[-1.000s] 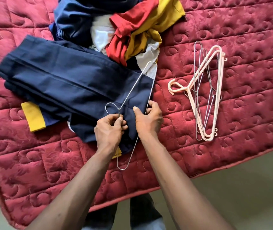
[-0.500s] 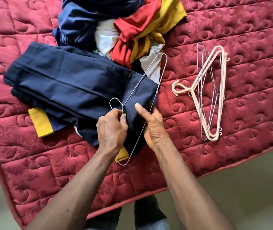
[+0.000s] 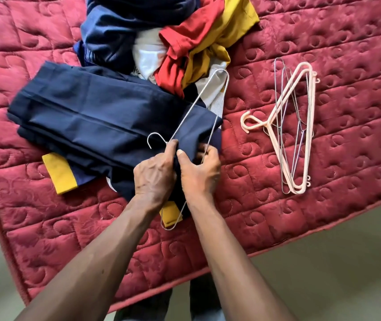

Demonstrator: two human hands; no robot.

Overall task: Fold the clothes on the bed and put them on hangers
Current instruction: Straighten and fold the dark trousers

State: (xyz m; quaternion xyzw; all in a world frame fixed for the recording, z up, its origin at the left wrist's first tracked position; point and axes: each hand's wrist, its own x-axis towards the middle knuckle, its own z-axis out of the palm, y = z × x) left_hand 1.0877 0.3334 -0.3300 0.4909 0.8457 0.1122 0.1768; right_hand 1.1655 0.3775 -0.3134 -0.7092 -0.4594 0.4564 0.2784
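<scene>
Biggest thing under you is the red quilted bed (image 3: 323, 205), running past both hands on every side, with pale floor (image 3: 323, 262) down by your right forearm. Straight beyond your hands sits a loose pile of clothes (image 3: 185, 38), navy, red, yellow and white all tangled. It's touching the far edge of the folded navy trousers (image 3: 92, 117), which lie flat and run from under your hands out to the left and away. A yellow cuff (image 3: 60, 174) pokes out left of your left hand. Well off to the right of your right hand is a bunch of spare hangers (image 3: 300, 126), pink plastic and thin wire.

The wire hanger (image 3: 196, 105) lies on the trousers' near-right end. Its long axis goes from the corner by your wrists up to the far right, and the hook points left. Can't tell if the cloth is threaded through it.

Your left hand (image 3: 154, 174) is curled up, pinching the hanger's neck right below the hook. Your right hand (image 3: 200, 174) sits just beside it, thumb on the navy cloth and fingers wrapped round the trousers' edge where the long bar passes.
</scene>
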